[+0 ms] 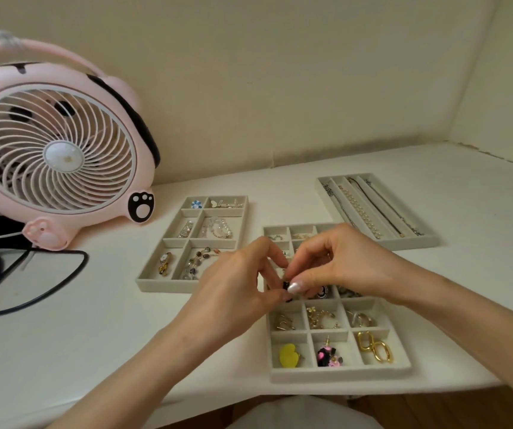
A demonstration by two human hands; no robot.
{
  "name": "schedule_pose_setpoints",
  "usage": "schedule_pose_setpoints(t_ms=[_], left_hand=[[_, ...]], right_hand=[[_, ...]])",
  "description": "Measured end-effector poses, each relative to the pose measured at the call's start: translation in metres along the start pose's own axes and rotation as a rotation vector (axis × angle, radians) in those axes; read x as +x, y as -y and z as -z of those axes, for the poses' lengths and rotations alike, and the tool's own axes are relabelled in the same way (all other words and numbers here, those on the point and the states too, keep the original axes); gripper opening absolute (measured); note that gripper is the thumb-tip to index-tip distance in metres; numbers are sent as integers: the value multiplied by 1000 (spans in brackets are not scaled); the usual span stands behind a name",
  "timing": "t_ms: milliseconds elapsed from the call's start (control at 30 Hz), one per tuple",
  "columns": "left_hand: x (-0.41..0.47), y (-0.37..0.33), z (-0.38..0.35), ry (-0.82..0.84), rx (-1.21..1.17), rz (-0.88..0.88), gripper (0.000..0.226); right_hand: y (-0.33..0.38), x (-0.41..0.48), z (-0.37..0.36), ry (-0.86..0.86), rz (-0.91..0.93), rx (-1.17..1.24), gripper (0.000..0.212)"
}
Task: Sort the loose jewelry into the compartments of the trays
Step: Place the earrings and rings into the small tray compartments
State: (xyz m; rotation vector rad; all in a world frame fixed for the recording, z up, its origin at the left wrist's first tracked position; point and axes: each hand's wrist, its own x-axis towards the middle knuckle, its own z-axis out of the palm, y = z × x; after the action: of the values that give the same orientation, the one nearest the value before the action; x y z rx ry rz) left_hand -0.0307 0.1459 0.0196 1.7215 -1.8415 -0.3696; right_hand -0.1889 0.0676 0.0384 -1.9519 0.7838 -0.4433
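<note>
Fingers (293,287) of both hands meet in the middle of the frame and pinch one small black piece (286,286) between them. The left hand (236,280) holds it from the left side, and the right hand (338,261) presses on it with thumb and first finger. I think two hands are used because the piece is tiny and may have a clasp or back to fix, but it is too hidden to be sure.

The piece is dark and shiny. It sits just above the middle row of the small tray (340,377) near the bottom of the frame. It is probably held there so it can drop straight into a box in that row.

Lower boxes in this tray already hold things: a yellow heart (290,356), a pink and black charm (328,357) and gold hoops (374,346). Each kind has its own box, so nothing gets tangled.

Left of centre, a second tray (143,281) holds bead bracelets (197,260). At the upper right, a long tray (416,243) holds a pearl string (361,212) laid out straight, since long things need long boxes.

All trays rest on the white worktop (94,335). A pink fan (57,153) stands at the upper left.
</note>
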Motion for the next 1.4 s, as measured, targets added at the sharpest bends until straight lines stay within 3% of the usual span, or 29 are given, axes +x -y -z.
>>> schedule_pose_setpoints(t_ms=[267, 400, 700, 933, 1133, 1400], left_hand=[[2, 1, 4, 13, 45, -3, 24], [9, 9, 9, -74, 254, 42, 16], [26, 2, -12, 27, 441, 8, 35], [26, 1, -10, 38, 441, 46, 27], [24, 5, -10, 32, 348, 48, 23], [21, 18, 0, -205, 148, 75, 12]], right_hand=[[-1, -6, -1, -34, -32, -28, 8], [-3, -11, 3, -45, -52, -23, 8], [-7, -16, 9, -53, -49, -52, 14], [-5, -19, 12, -37, -57, 3, 9], [1, -19, 9, 90, -10, 31, 9], [2, -3, -7, 23, 21, -126, 11]])
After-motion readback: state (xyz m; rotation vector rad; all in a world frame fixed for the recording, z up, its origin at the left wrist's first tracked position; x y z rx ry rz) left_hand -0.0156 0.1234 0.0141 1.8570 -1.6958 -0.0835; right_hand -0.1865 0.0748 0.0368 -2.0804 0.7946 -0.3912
